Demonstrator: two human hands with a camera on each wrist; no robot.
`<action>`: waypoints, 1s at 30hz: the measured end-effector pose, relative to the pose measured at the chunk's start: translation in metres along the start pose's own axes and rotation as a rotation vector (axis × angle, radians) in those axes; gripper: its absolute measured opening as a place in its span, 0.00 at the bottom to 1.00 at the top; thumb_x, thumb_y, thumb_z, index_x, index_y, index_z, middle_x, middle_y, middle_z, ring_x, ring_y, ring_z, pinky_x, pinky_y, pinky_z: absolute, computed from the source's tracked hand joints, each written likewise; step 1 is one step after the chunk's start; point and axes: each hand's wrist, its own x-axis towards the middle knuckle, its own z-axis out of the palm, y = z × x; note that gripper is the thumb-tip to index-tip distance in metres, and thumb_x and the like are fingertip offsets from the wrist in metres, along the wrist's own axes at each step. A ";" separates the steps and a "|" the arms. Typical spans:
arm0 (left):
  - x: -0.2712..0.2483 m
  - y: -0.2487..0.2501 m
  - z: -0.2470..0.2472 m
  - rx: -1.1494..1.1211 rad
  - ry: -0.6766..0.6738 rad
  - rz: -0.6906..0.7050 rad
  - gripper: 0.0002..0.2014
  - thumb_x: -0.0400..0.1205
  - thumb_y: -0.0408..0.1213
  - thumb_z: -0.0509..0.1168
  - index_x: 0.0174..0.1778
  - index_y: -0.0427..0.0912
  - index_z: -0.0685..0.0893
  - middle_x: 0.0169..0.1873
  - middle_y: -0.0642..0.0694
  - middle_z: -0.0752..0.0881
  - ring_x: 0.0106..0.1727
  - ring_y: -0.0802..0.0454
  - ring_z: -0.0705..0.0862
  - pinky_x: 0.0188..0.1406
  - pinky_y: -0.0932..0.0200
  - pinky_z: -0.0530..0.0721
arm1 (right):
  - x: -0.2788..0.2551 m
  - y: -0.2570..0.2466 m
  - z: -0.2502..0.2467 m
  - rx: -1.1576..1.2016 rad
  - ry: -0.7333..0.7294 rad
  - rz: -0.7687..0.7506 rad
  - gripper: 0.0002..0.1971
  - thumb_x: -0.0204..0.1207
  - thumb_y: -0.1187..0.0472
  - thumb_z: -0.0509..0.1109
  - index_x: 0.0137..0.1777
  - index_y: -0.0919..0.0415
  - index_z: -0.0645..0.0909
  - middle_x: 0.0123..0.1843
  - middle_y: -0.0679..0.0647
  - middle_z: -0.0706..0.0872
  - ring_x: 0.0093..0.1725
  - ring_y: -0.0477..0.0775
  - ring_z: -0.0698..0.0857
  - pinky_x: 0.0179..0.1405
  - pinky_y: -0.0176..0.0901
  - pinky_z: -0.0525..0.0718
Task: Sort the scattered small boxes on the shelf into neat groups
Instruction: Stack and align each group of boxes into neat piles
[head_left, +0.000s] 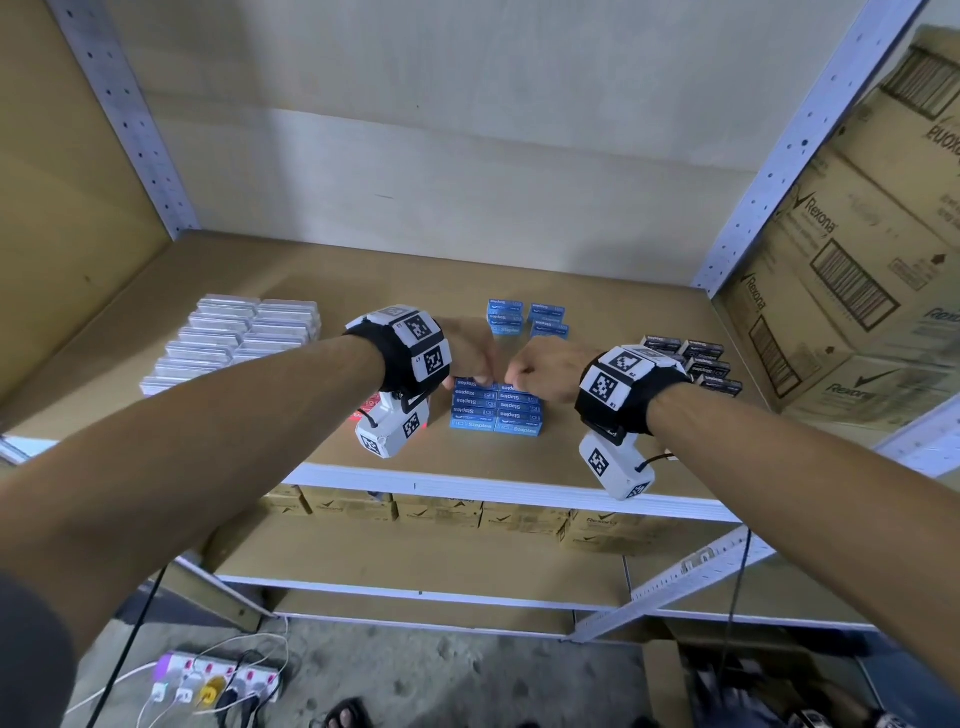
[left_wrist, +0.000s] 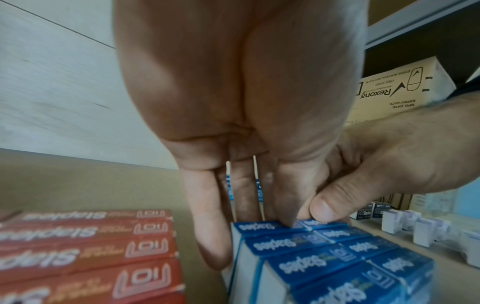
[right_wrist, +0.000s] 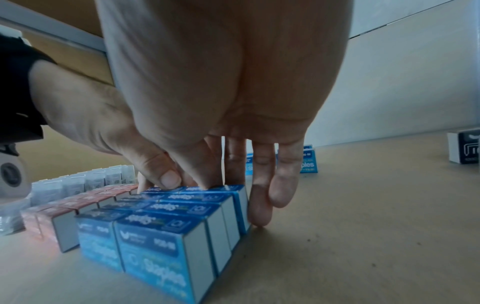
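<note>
A tight two-column block of blue staples boxes (head_left: 496, 410) stands mid-shelf, also visible in the left wrist view (left_wrist: 324, 257) and the right wrist view (right_wrist: 161, 226). Both hands meet at its far row. My left hand (head_left: 470, 364) pinches the far left box, thumb on top and fingers (left_wrist: 207, 226) straight down its far side. My right hand (head_left: 535, 366) pinches the far right box likewise: thumb (right_wrist: 168, 179) on top, fingers (right_wrist: 259, 205) down its outer side, touching the shelf. A few loose blue boxes (head_left: 524, 317) stand farther back.
Red staples boxes (left_wrist: 85, 246) sit in a row just left of the blue block. Clear-wrapped boxes (head_left: 228, 338) fill the shelf's left end and black boxes (head_left: 696, 364) its right. Rexona cartons (head_left: 852, 260) stand past the right upright. The shelf's front edge (head_left: 467, 486) is close.
</note>
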 end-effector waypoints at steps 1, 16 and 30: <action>0.000 0.000 0.000 0.000 0.002 0.000 0.13 0.81 0.39 0.68 0.58 0.39 0.87 0.47 0.41 0.90 0.32 0.49 0.86 0.43 0.53 0.86 | 0.000 0.000 0.000 -0.003 -0.002 0.003 0.16 0.78 0.65 0.58 0.54 0.60 0.89 0.55 0.49 0.90 0.55 0.50 0.86 0.57 0.46 0.83; -0.008 0.002 0.001 -0.040 -0.006 0.001 0.13 0.81 0.39 0.66 0.59 0.38 0.87 0.46 0.40 0.90 0.38 0.47 0.89 0.47 0.51 0.88 | -0.001 0.002 0.003 -0.018 0.000 0.030 0.16 0.79 0.63 0.58 0.54 0.55 0.89 0.56 0.46 0.90 0.55 0.49 0.87 0.59 0.51 0.84; -0.003 0.017 -0.027 -0.110 0.135 -0.041 0.12 0.80 0.31 0.64 0.53 0.28 0.87 0.36 0.39 0.84 0.32 0.46 0.81 0.37 0.55 0.84 | 0.001 0.009 -0.018 -0.019 0.095 0.139 0.15 0.78 0.61 0.58 0.51 0.54 0.87 0.54 0.47 0.88 0.52 0.53 0.87 0.54 0.49 0.85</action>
